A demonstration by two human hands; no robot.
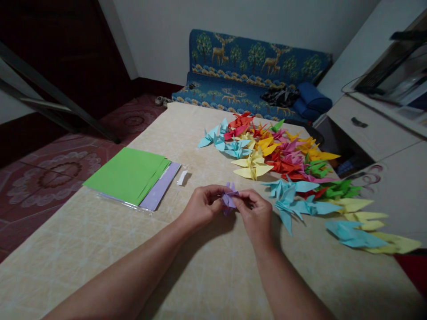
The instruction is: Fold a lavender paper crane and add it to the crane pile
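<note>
1. L hand (205,204) – thumb & fingers curled in, pinching the L side of a small purple folded paper piece (228,201).
2. R hand (257,211) – same sort of grip, thumb & bent fingers pinching the R side of it. Exact fingertip contact partly hidden.
3. Purple piece is btwn the two hands, approx. mid-table, w/ narrow points sticking up & down past the fingers. Can't tell if it touches the cloth below.
4. Both forearms reach in from the near edge, over a pale yellow patterned tablecloth (200,284).
5. L of the hands: stack of green paper sheets (125,173), w/ purple paper (163,187) showing under its R side; clear plastic wrap (126,205) pokes out along the near edge.
6. Small white scrap (182,178) lies just R of the stack.
7. R & far side of table: big cluster of folded paper cranes, many overlapping – light blue cranes (286,200), yellow crane (254,168), red crane (283,165), orange crane (267,146), plus pink & green ones. Light blue ones lie nearest the R hand.
8. Behind table: blue sofa (230,62) w/ deer-&-tree pattern, blue bolsters (312,101) at its R end.
9. Far R: white cabinet (370,122) w/ dark handle. Far L: metal ladder-like frame (75,111) on reddish floor tiles (63,175).
</note>
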